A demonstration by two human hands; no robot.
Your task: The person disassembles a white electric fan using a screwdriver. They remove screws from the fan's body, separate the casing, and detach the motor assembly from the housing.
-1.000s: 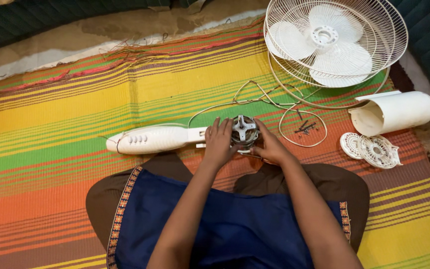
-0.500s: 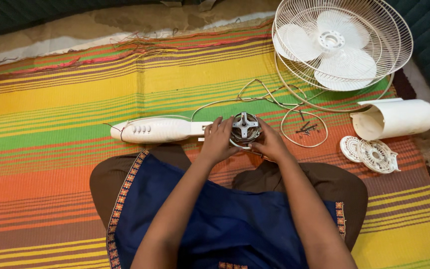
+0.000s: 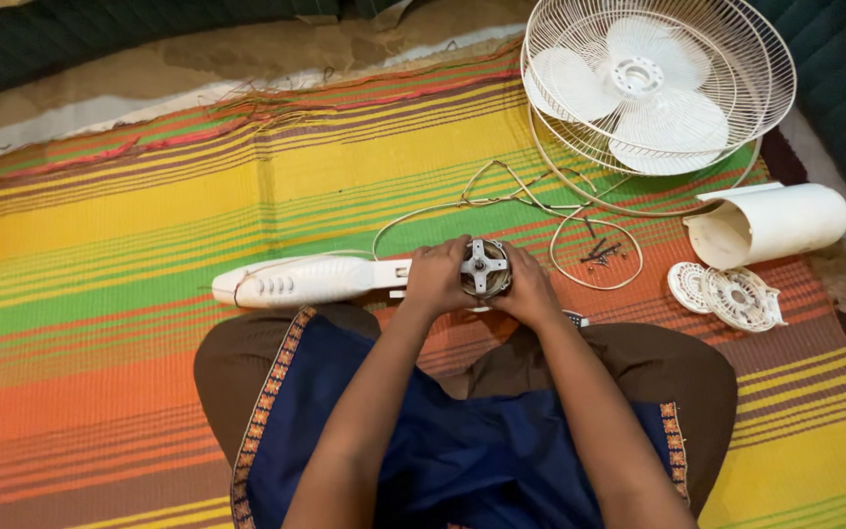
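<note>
Step in hand: both hands steady the fan motor point(image 3: 485, 267), which sits at the end of the white fan neck point(image 3: 298, 281).
Left hand point(image 3: 435, 279): fingers curled and pressed on the motor's left side, where the neck joins it.
Right hand point(image 3: 529, 290): fingers wrapped around the motor's right side; whether a tool or a screw is pinched in them cannot be told.
Motor place: on the striped mat point(image 3: 100, 294), near the middle of its near edge, just in front of the person's knees.
Motor facing: its round end with the cross-shaped bracket faces up toward the camera, so its shaft axis looks close to upright.
Long axis: motor and neck together lie along the mat's stripes, the neck's free end toward the left edge and the motor toward the right.
Doing it well: as I judge it, keep both hands opposite each other so the motor cannot roll, and keep the neck flat on the mat as a brace.
Wires point(image 3: 501, 191): loops lie behind the motor; best kept out from under the palms.
Screws point(image 3: 599, 253): a small dark cluster on the mat right of the motor, near enough to scatter.
Far right corner: fan cage point(image 3: 766, 69) with blades point(image 3: 638, 93); a white cover point(image 3: 775, 223) and round grille piece point(image 3: 731, 294) lie along the right edge.
</note>
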